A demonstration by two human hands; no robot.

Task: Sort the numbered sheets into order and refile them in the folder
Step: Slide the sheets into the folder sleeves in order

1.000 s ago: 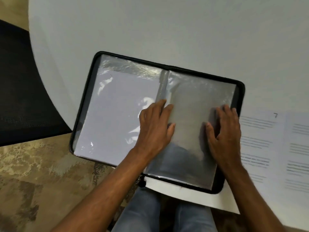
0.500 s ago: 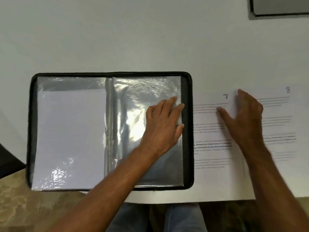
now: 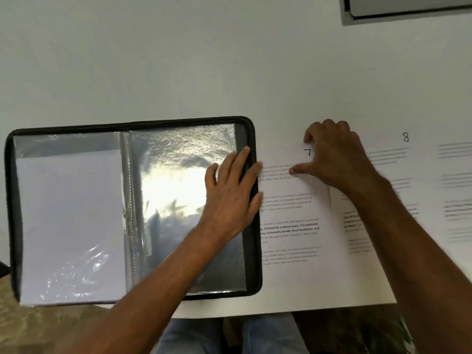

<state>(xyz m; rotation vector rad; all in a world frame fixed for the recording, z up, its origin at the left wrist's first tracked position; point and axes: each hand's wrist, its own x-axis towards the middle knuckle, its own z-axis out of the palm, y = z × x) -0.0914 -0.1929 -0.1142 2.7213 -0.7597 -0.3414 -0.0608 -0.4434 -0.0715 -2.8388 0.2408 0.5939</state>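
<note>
A black zip folder (image 3: 127, 123) lies open on the white table, left of centre. Its left plastic sleeve holds a white sheet (image 3: 69, 213); the right sleeve (image 3: 173, 162) is shiny and shows no paper. My left hand (image 3: 229, 200) lies flat on the right sleeve, fingertips reaching over the folder's right rim. Sheet 7 (image 3: 288, 277) lies just right of the folder, partly tucked under it. My right hand (image 3: 337, 159) is at that sheet's top, fingers curled at the upper edge and thumb on the text. Sheet 8 (image 3: 406, 159) lies to the right, partly under my right arm.
Another printed sheet (image 3: 457, 180) runs off the right edge. A dark-framed flat object (image 3: 408, 10) sits at the far right of the table. The table's front edge (image 3: 281, 311) is close to my knees (image 3: 229, 335). A patterned floor (image 3: 51, 328) shows at the lower left.
My right hand left the folder's right sleeve, moved onto sheet 7, and has curled its fingers at the sheet's top edge. My left hand slid right across the sleeve to the folder's rim.
</note>
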